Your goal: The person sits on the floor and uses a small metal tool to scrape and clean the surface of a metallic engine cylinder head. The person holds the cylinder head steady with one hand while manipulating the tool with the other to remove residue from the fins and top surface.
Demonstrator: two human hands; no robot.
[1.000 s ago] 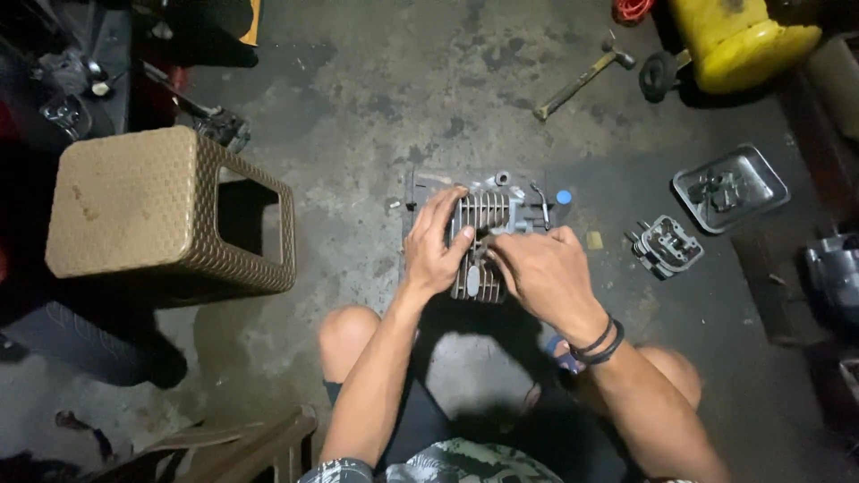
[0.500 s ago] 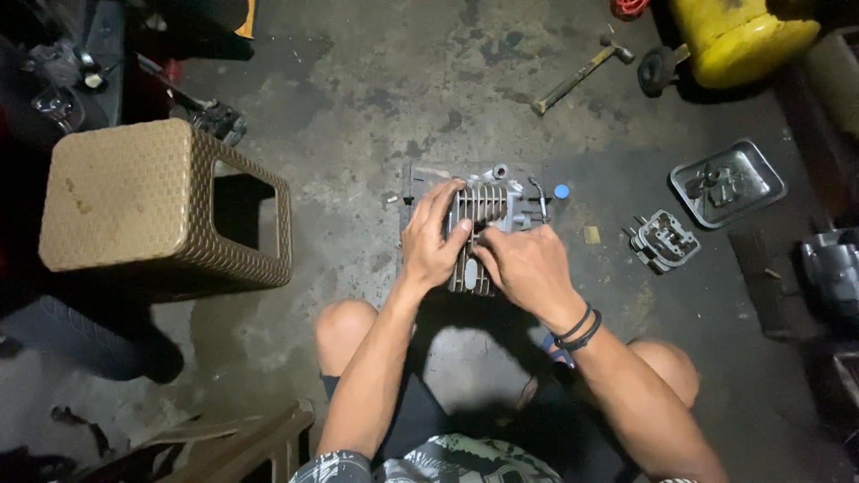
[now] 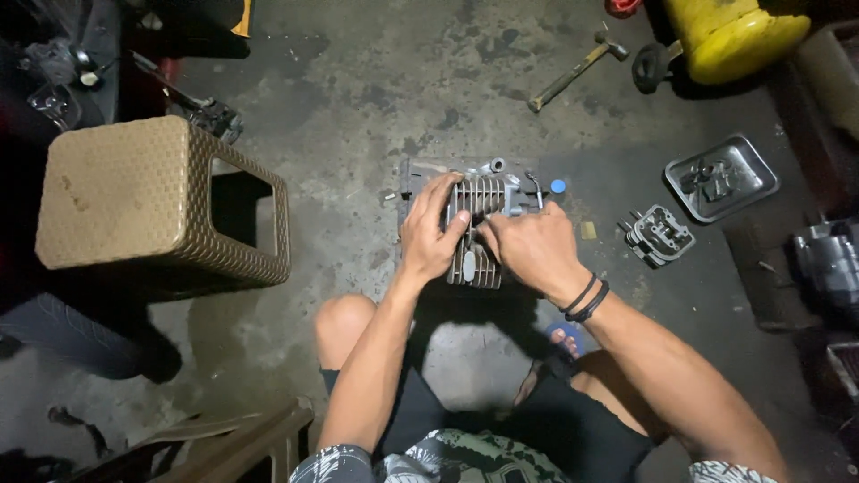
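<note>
A grey finned metal engine cylinder head (image 3: 483, 228) sits on the stained concrete floor (image 3: 358, 107), directly in front of the crouching person and between their knees, low enough that both arms can bear down on it. The left hand (image 3: 431, 234) lies flat across the left side of the fins with fingers spread and pressed onto the casting, apparently to pin it so it does not slide on the floor. The right hand (image 3: 530, 246) curls over the right side, its fingers bent together on the part, but whether they pinch a small piece or only press on the metal cannot be told, since the knuckles hide the fingertips. Just beyond the right hand a small blue round cap (image 3: 557, 186) lies on the floor. Further right, a loose grey metal cover with small fittings (image 3: 660, 234) and a shallow metal tray holding small parts (image 3: 720, 177) are set within arm's reach, seemingly to keep removed pieces together. A woven tan plastic stool (image 3: 152, 201) stands to the left, and a wooden-handled hammer (image 3: 573, 76) lies well apart near a yellow container (image 3: 734, 36).
</note>
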